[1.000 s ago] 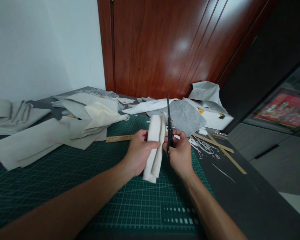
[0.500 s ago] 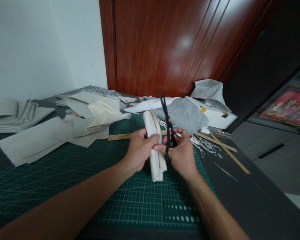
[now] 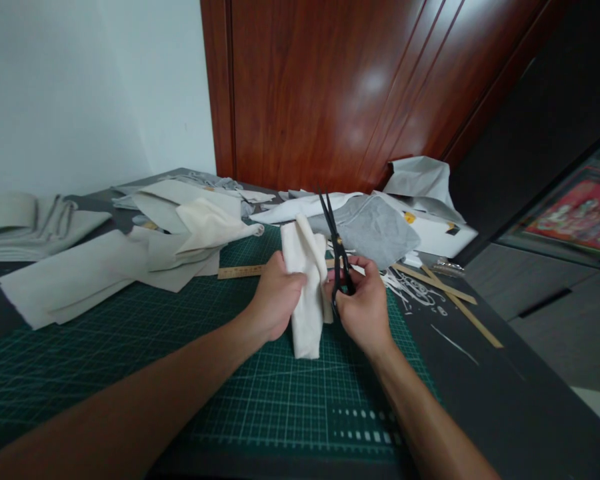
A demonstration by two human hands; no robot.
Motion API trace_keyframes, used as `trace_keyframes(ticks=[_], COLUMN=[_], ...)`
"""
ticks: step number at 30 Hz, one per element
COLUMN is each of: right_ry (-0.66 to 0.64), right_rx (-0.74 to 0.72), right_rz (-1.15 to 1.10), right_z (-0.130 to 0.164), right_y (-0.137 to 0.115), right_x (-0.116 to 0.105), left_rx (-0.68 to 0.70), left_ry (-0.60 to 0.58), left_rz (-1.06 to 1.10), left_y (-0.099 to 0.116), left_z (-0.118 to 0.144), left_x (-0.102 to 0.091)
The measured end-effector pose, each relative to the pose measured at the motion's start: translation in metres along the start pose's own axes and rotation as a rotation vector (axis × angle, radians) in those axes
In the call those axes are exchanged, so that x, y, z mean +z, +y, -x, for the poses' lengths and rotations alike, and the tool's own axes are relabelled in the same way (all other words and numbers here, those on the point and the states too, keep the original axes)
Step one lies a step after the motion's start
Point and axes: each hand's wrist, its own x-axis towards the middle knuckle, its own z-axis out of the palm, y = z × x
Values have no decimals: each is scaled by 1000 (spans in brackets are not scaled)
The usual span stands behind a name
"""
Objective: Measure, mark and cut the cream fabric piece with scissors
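Note:
A folded piece of cream-white fabric (image 3: 306, 307) is held up over the green cutting mat (image 3: 260, 400). My left hand (image 3: 276, 298) grips its left edge, thumb on the near face. Black scissors (image 3: 339, 250) sit in my right hand (image 3: 364, 303), blades pointing away from me and slightly parted. The fingers of that hand also reach the fabric's right edge, where a narrow fold curls over; how firmly they touch it is hidden. A wooden ruler (image 3: 241, 272) lies on the mat behind the fabric.
Pale fabric pieces (image 3: 85, 270) lie on the left, with a cream cloth (image 3: 213, 227) on top. Grey fabric (image 3: 383, 230) and a white box (image 3: 445, 233) stand toward the back right. Thin white scraps (image 3: 410, 287) and wooden strips (image 3: 463, 307) lie on the dark table (image 3: 485, 407).
The fabric has opened from a narrow roll to a wider flat face. My right thumb has come off its front, and my left hand still grips it. The scissors remain in my right hand.

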Motion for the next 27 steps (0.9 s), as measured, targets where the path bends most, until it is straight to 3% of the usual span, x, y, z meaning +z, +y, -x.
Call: trace_keyframes(ticks=[4, 9, 18, 23, 27], right_ry=[-19, -69, -36, -168, -189], right_rx=[-9, 1, 32, 89, 162], right_rz=[-36, -93, -115, -164, -217], right_z=[2, 3, 2, 5, 8], right_y=[-1, -4, -14, -13, -14], right_x=[7, 7, -10, -3, 0], left_rx=[-126, -225, -207, -227, -297], left_ry=[-13, -44, -70, -94, -150], left_rz=[165, 175, 189, 167, 147], left_y=[3, 7, 8, 9, 17], left_z=[5, 5, 3, 2, 2], left_x=[6, 1, -3, -4, -6])
